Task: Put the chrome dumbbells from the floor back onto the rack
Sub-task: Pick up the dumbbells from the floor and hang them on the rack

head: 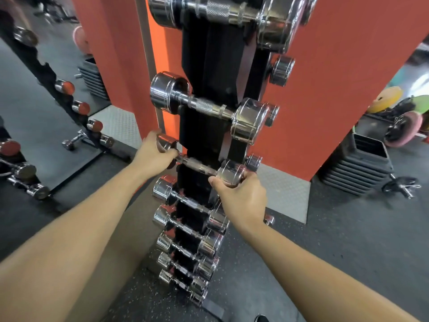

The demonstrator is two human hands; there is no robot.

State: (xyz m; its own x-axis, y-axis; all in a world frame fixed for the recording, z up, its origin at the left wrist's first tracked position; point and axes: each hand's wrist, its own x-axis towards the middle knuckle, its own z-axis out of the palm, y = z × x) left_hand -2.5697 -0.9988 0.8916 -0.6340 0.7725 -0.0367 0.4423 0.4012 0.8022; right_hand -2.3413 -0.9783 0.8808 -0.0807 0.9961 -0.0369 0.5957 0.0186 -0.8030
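Left hand (152, 154) is wrapped around the left end of the chrome dumbbell (197, 164), fingers curled at the head-to-handle joint. Right hand (241, 198) cups the right head from below, thumb on its near side. Both hands are loaded, nothing is free.

Dumbbell position: across the front of the black vertical rack (206, 73), tilted with the left end higher. It sits in the gap between the larger dumbbell above (209, 108) and the smaller dumbbell below (183, 201). Can't tell if the handle is already in its cradle, since the frame is blurred there.

Judgement on the seating step:
- Match the bar's tilt to its neighbours; they all slope the same way.
- Centre the handle on the rack so both heads clear the cradle arms.
- Lower it until the cradle takes the weight, then release one hand at a time.
- The right fingers are under the head, close to the head of the dumbbell below. That's a pinch risk, so slide them out sideways before the last drop.
- Don't knock the dumbbell above on the way in.
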